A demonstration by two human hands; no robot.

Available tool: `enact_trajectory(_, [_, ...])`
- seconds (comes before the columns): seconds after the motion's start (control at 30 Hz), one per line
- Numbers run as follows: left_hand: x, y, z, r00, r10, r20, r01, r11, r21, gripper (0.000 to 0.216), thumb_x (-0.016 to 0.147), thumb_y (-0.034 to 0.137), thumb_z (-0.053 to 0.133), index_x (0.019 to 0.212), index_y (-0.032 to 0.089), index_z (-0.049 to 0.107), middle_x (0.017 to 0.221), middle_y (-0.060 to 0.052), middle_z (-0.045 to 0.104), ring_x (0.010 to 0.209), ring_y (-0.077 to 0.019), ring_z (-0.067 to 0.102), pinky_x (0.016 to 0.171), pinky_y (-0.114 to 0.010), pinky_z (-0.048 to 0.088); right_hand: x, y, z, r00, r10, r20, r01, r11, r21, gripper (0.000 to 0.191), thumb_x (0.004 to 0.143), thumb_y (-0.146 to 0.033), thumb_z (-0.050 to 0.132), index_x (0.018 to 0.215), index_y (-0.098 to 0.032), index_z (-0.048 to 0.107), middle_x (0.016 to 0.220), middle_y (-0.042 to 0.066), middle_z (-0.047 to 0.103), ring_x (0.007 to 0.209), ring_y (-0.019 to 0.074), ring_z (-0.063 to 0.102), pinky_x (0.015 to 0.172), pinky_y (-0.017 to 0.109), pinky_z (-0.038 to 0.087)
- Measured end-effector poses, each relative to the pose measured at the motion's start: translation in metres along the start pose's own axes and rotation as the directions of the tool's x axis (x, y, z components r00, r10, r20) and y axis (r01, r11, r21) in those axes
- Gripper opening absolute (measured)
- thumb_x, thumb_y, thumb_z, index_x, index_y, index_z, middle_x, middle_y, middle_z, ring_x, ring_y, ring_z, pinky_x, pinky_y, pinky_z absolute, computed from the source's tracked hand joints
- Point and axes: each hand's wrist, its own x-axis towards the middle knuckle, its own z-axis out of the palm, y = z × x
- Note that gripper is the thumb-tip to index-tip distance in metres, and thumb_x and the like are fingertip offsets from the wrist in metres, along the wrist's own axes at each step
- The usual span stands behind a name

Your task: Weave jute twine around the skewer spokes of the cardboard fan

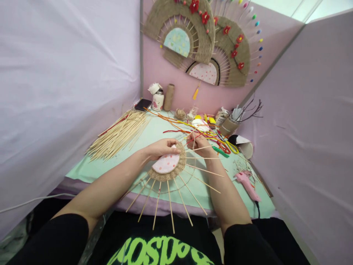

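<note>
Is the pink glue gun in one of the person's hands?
No, the glue gun lies on the table, apart from the right hand.

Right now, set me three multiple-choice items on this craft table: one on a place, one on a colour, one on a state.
1. Where does the bundle of thin sticks lie?
A. On the table's left side
B. Beside the glue gun
C. Under the half-round woven piece

2. What colour is the glue gun?
A. Blue
B. Pink
C. Black

3. What is the left hand doing?
A. Hanging off the table edge
B. Holding the phone
C. Resting on the half-round woven piece

Answers:
1. A, the sticks fan out on the mat by the left wall, far from the glue gun.
2. B, its body is pink, lying at the table's right edge.
3. C, its fingers lie on the dotted pink centre, while the right hand pinches at the woven rim.
</note>
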Motion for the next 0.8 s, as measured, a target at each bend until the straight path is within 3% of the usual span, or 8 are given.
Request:
enact_trajectory(0.27, [0.000, -0.001, 0.003, 1.000, 0.008, -0.029, -0.007, 0.999, 0.043, 0.041, 0.055, 0.027, 0.086, 0.085, 0.014, 0.061, 0.070, 0.002, 0.066, 0.056, -0.0095, 0.062, 0.055, -0.021, 0.049, -0.001, -0.001, 0.013, 0.998, 0.049, -0.040, -0.051, 0.997, -0.065, 0.034, 0.072, -0.041, 0.063, 0.050, -0.020, 0.047, 0.043, -0.007, 0.025, 0.043, 0.0070, 0.020, 0.044, 0.024, 0.018])
enact_trajectory(0.63, [0.000, -0.001, 0.003, 1.000, 0.007, -0.005, -0.007, 0.998, 0.067, 0.038, 0.058, 0.028, 0.085, 0.084, 0.014, 0.062, 0.069, 0.001, 0.066, 0.057, -0.0091, 0.062, 0.055, -0.020, 0.050, -0.003, -0.003, 0.022, 0.985, 0.015, -0.172, -0.048, 0.981, -0.188, 0.032, 0.069, -0.043, 0.063, 0.051, -0.019, 0.051, 0.044, -0.004, 0.037, 0.042, 0.0077, 0.028, 0.043, 0.023, 0.018])
enact_trajectory(0.8, [0.001, -0.003, 0.002, 1.000, 0.010, -0.019, -0.009, 0.997, 0.074, 0.039, 0.058, 0.027, 0.085, 0.086, 0.014, 0.061, 0.070, 0.001, 0.066, 0.057, -0.0094, 0.062, 0.055, -0.020, 0.050, -0.002, 0.000, 0.021, 0.982, 0.038, -0.185, -0.069, 0.984, -0.165, 0.028, 0.070, -0.040, 0.062, 0.053, -0.019, 0.053, 0.042, -0.005, 0.034, 0.042, 0.0081, 0.029, 0.043, 0.024, 0.019])
